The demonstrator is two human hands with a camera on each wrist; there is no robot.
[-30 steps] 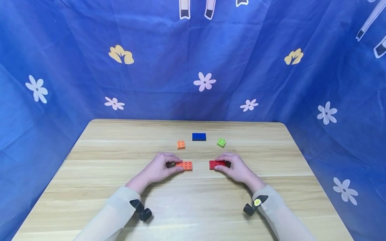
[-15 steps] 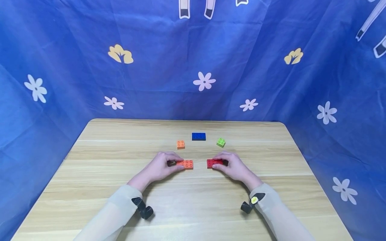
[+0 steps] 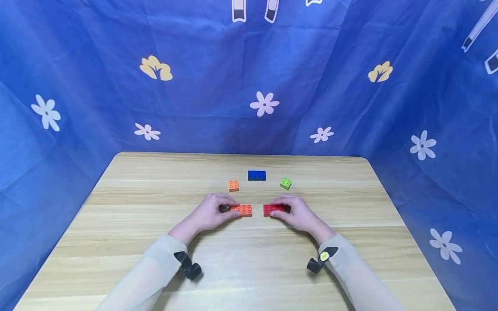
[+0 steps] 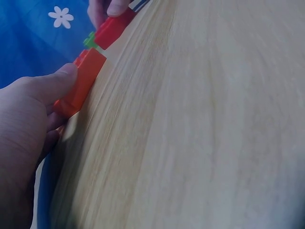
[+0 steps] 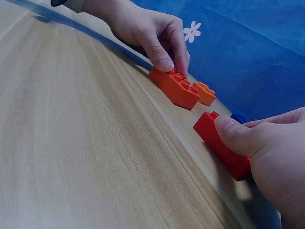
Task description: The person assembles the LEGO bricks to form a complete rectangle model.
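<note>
My left hand (image 3: 212, 212) pinches the long orange toy brick (image 3: 245, 210) between thumb and fingers, across its left end. Facing it, my right hand (image 3: 297, 212) pinches the long red toy brick (image 3: 267, 210) by its right part. A narrow gap of tabletop separates the two bricks, which lie nearly in line, studs up. The right wrist view shows the red brick (image 5: 219, 145) close by and the orange brick (image 5: 176, 89) beyond it. In the left wrist view the orange brick (image 4: 86, 81) points toward the red one (image 4: 114, 28).
Behind the hands lie a small orange brick (image 3: 233, 185), a blue brick (image 3: 256, 175) and a small green brick (image 3: 285, 183). The wooden table (image 3: 249, 268) ends at a blue patterned cloth (image 3: 210, 95) at the back and sides.
Both hands have drawn closer together, the left sliding the long orange brick rightward and the right sliding the red brick leftward. The gap between these bricks has narrowed. The other bricks stayed put.
</note>
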